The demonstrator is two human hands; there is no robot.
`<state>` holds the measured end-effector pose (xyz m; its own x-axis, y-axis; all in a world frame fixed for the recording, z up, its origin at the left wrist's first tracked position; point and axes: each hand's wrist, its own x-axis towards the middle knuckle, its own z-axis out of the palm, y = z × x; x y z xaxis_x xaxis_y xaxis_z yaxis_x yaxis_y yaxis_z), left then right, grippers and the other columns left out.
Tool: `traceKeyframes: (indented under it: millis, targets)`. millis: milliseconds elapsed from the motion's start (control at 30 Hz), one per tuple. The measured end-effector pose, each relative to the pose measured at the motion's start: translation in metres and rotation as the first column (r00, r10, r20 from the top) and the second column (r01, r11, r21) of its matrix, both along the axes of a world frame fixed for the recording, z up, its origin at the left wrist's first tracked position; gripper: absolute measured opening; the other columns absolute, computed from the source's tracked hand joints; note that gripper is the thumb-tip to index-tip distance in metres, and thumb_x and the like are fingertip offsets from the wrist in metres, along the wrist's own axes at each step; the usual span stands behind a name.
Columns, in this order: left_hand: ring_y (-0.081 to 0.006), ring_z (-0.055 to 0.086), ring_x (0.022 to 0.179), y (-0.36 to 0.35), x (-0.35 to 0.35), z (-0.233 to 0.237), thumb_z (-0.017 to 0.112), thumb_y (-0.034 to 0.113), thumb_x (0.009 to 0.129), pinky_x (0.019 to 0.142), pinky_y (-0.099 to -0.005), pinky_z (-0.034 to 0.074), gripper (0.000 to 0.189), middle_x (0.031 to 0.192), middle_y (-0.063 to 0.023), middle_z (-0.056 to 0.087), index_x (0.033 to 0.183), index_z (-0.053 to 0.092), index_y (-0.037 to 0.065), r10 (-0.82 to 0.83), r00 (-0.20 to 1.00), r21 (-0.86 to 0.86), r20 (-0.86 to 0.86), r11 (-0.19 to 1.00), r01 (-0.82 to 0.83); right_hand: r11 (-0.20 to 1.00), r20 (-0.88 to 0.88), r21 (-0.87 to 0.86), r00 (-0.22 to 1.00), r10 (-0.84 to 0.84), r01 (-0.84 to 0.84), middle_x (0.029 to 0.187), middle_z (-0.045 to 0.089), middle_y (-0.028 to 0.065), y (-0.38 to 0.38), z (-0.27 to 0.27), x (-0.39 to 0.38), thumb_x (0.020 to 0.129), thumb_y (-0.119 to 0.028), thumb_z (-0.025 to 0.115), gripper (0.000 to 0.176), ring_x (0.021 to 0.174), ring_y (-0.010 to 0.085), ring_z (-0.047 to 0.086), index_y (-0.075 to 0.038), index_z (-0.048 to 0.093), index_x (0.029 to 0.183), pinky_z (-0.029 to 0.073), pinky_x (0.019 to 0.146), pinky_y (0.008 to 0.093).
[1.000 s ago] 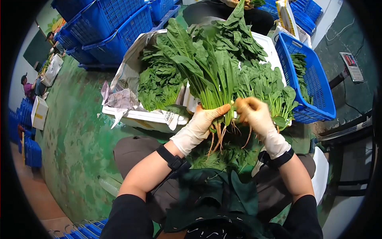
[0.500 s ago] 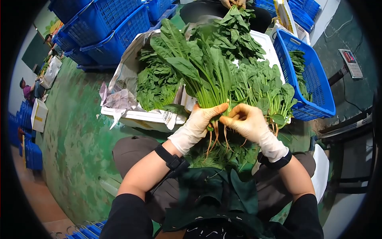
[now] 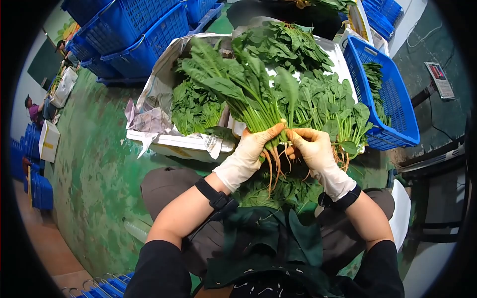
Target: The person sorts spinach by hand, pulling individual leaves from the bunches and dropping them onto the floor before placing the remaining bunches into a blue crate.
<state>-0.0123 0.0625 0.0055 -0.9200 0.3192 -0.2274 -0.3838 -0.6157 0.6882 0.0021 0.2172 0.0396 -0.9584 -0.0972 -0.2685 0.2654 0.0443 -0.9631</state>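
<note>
My gloved left hand [image 3: 252, 151] is closed round the lower stems of a bunch of spinach [image 3: 243, 97]. Its leaves fan up and to the left, and pinkish roots hang below my fingers. Just to the right, my gloved right hand [image 3: 314, 151] pinches at the base of a single spinach stalk [image 3: 287, 89] beside the bunch, thumb and fingertips together. Both hands are above the near edge of a white foam box [image 3: 169, 145]. More spinach [image 3: 325, 104] lies behind my right hand, roots toward me.
Loose greens [image 3: 196, 107] fill the paper-lined left part of the box. A blue crate [image 3: 397, 111] with greens stands at right, near a digital scale [image 3: 438, 79]. Blue crates [image 3: 129, 35] are stacked at back left. Leaf scraps [image 3: 280, 192] lie below my hands. Another person sits opposite.
The spinach bunch in my left hand has tilted left. My right hand has closed in beside it. Opposite, the other person's bunch now lies on the pile, their hand farther back.
</note>
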Motion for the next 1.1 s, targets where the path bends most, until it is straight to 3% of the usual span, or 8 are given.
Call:
traceKeyframes:
  millis: [200, 267, 333, 433, 600, 767, 867, 1100]
  targets:
    - [-0.0206, 0.061, 0.084, -0.025, -0.025, 0.017, 0.060, 0.015, 0.085, 0.077, -0.0334, 0.053, 0.019, 0.091, -0.0083, 0.062, 0.098, 0.058, 0.001, 0.107, 0.992, 0.228, -0.067, 0.970, -0.090, 0.972, -0.218, -0.152, 0.953, -0.208, 0.178, 0.080, 0.059, 0.0069, 0.009, -0.007, -0.014, 0.090, -0.020, 0.055, 0.025, 0.062, 0.0129, 0.058, 0.004, 0.056, 0.096, 0.047, 0.054, 0.0229]
    - [-0.0198, 0.060, 0.086, -0.049, -0.040, 0.025, 0.058, 0.011, 0.085, 0.078, -0.0335, 0.052, 0.019, 0.092, -0.0086, 0.061, 0.102, 0.056, 0.002, 0.188, 0.979, 0.339, -0.081, 0.929, -0.151, 0.971, -0.232, 0.205, 0.958, 0.169, -0.122, 0.072, 0.060, 0.0063, 0.023, 0.006, -0.021, 0.088, -0.023, 0.057, 0.027, 0.063, 0.0100, 0.059, 0.003, 0.060, 0.090, 0.046, 0.056, 0.0240]
    - [-0.0178, 0.060, 0.086, -0.064, -0.047, 0.032, 0.054, 0.006, 0.087, 0.078, -0.0330, 0.053, 0.021, 0.093, -0.0077, 0.059, 0.108, 0.053, 0.003, 0.241, 0.966, 0.452, -0.091, 0.875, -0.175, 0.637, 0.193, 0.556, 0.828, 0.527, -0.535, 0.066, 0.063, 0.0114, 0.023, 0.039, -0.020, 0.085, -0.026, 0.060, 0.028, 0.062, 0.0165, 0.062, 0.002, 0.063, 0.082, 0.048, 0.059, 0.0302]
    - [-0.0149, 0.059, 0.082, -0.065, -0.045, 0.033, 0.057, 0.009, 0.086, 0.073, -0.0309, 0.054, 0.018, 0.091, -0.0048, 0.059, 0.104, 0.055, 0.005, 0.269, 0.958, 0.410, -0.098, 0.888, -0.208, 0.543, -0.255, 0.837, 0.828, 0.500, -0.070, 0.072, 0.064, 0.0186, 0.026, -0.008, -0.033, 0.084, -0.027, 0.058, 0.029, 0.067, 0.0293, 0.063, 0.001, 0.064, 0.081, 0.049, 0.062, 0.0377]
    - [-0.0142, 0.061, 0.067, -0.050, -0.038, 0.018, 0.064, 0.018, 0.083, 0.064, -0.0280, 0.055, 0.016, 0.076, -0.0038, 0.060, 0.089, 0.058, 0.005, 0.139, 0.990, 0.282, -0.025, 0.951, -0.126, 0.156, 0.110, 0.970, 0.905, 0.410, -0.188, 0.078, 0.064, 0.0189, 0.003, -0.023, -0.042, 0.075, -0.042, 0.063, 0.042, 0.075, 0.0341, 0.063, 0.000, 0.065, 0.081, 0.049, 0.071, 0.0384]
    - [-0.0159, 0.062, 0.061, -0.037, -0.035, 0.010, 0.065, 0.017, 0.082, 0.055, -0.0265, 0.055, 0.015, 0.071, -0.0051, 0.061, 0.081, 0.057, 0.005, 0.206, 0.970, 0.116, 0.127, 0.968, -0.221, 0.575, 0.019, 0.802, 0.969, 0.247, -0.162, 0.067, 0.062, 0.0119, 0.015, -0.035, -0.056, 0.076, -0.038, 0.067, 0.038, 0.059, 0.0210, 0.060, 0.000, 0.063, 0.076, 0.048, 0.058, 0.0338]
    - [-0.0157, 0.062, 0.063, -0.035, -0.030, 0.008, 0.065, 0.016, 0.082, 0.053, -0.0254, 0.054, 0.015, 0.075, -0.0057, 0.062, 0.087, 0.060, 0.003, 0.228, 0.967, 0.015, 0.112, 0.973, -0.231, 0.995, 0.137, 0.070, 0.988, 0.065, -0.075, 0.060, 0.056, 0.0014, 0.024, -0.012, -0.051, 0.083, -0.036, 0.063, 0.036, 0.041, 0.0042, 0.040, 0.000, 0.062, 0.086, 0.029, 0.038, 0.0201]
    - [-0.0124, 0.061, 0.068, -0.008, -0.017, 0.008, 0.069, 0.014, 0.078, 0.056, -0.0227, 0.051, 0.027, 0.081, -0.0034, 0.062, 0.101, 0.058, 0.004, 0.087, 0.992, -0.119, -0.095, 0.988, -0.098, 0.987, -0.055, -0.022, 0.986, 0.156, -0.158, 0.069, 0.057, -0.0024, 0.022, 0.017, -0.025, 0.084, -0.032, 0.063, 0.032, 0.054, 0.0041, 0.046, 0.000, 0.062, 0.092, 0.035, 0.049, 0.0180]
